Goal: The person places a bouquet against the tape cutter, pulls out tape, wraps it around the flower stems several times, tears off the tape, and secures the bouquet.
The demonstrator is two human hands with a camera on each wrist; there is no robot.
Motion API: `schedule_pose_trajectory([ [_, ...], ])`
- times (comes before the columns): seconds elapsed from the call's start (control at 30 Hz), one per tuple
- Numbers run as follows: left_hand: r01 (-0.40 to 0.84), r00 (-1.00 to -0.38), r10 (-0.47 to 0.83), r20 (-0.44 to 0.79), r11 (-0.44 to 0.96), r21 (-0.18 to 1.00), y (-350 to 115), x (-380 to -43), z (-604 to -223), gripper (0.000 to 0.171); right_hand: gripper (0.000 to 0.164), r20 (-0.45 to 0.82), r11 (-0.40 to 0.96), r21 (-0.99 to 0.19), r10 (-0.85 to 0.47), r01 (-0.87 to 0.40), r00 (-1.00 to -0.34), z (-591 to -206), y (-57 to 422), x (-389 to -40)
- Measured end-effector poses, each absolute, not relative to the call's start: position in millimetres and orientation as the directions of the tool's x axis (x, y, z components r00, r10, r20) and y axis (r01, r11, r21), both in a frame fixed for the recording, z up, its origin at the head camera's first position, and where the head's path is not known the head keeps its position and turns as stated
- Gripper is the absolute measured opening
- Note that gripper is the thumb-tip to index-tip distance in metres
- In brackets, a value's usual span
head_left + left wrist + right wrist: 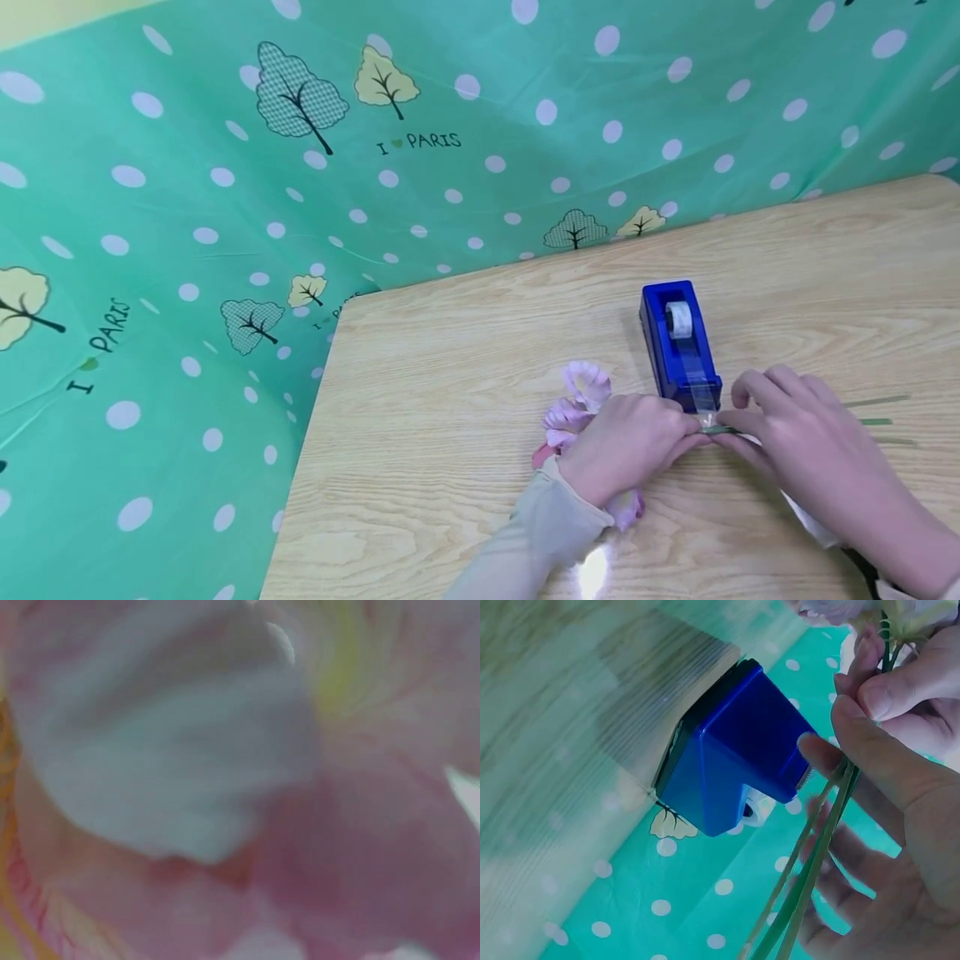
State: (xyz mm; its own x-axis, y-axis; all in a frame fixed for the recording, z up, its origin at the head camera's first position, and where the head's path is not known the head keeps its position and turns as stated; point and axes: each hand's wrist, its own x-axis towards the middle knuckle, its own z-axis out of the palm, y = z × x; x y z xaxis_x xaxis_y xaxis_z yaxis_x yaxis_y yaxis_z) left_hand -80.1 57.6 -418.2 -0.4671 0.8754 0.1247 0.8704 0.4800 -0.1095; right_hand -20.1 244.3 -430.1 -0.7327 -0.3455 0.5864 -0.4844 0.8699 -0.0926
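Note:
A bunch of artificial flowers with pale purple petals (585,383) lies partly under my left hand (630,442). Its green stems (804,881) run to the right through both hands. My left hand pinches the stems just below the blooms, as the right wrist view shows. Close beside it, my right hand (802,437) pinches the same stems between thumb and forefinger, its other fingers loosely bent. A clear strip of tape (697,379) stretches from the blue tape dispenser (660,354) to the stems at the fingertips. Blurred petals (172,765) fill the left wrist view.
The dispenser, with its tape roll (679,320), stands on the wood-grain table (420,400) just beyond the hands. Behind and to the left hangs a green cloth (480,167) with white dots and printed trees. Something white (810,521) shows under my right wrist.

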Motion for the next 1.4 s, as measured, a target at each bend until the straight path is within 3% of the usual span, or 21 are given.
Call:
schedule_pose_trajectory([
  [0.33,0.864,-0.480,0.871,0.105,0.490,-0.118,56,-79,-418,0.031,0.080,0.518,0.869,-0.129,-0.352,-0.478,-0.779,-440,250,-18],
  [0.63,0.852,-0.489,0.861,0.142,0.506,-0.137,55,-78,-415,0.023,0.076,0.553,0.847,-0.137,-0.365,-0.514,-0.749,-440,251,-21],
  [0.73,0.840,-0.495,0.852,0.173,0.519,-0.156,54,-76,-415,0.022,0.058,0.540,0.824,-0.165,-0.385,-0.542,-0.749,-441,254,-23],
  [0.87,0.834,-0.479,0.852,0.209,0.517,-0.194,52,-75,-417,0.021,0.008,0.456,0.808,-0.237,-0.397,-0.539,-0.796,-442,259,-26],
  [1.0,0.838,-0.436,0.865,0.247,0.490,-0.238,52,-74,-420,0.019,0.018,0.348,0.804,-0.319,-0.392,-0.501,-0.851,-442,268,-29],
  [1.13,0.831,-0.411,0.870,0.271,0.480,-0.280,52,-72,-422,0.015,0.012,0.240,0.714,-0.483,-0.449,-0.508,-0.860,-443,275,-33],
  [1.27,0.814,-0.426,0.860,0.280,0.500,-0.297,53,-70,-424,0.014,0.024,0.142,0.570,-0.669,-0.533,-0.478,-0.834,-443,282,-41],
  [1.4,0.794,-0.458,0.849,0.264,0.525,-0.307,57,-65,-425,0.014,0.026,0.188,0.522,-0.682,-0.552,-0.513,-0.812,-446,289,-46],
])
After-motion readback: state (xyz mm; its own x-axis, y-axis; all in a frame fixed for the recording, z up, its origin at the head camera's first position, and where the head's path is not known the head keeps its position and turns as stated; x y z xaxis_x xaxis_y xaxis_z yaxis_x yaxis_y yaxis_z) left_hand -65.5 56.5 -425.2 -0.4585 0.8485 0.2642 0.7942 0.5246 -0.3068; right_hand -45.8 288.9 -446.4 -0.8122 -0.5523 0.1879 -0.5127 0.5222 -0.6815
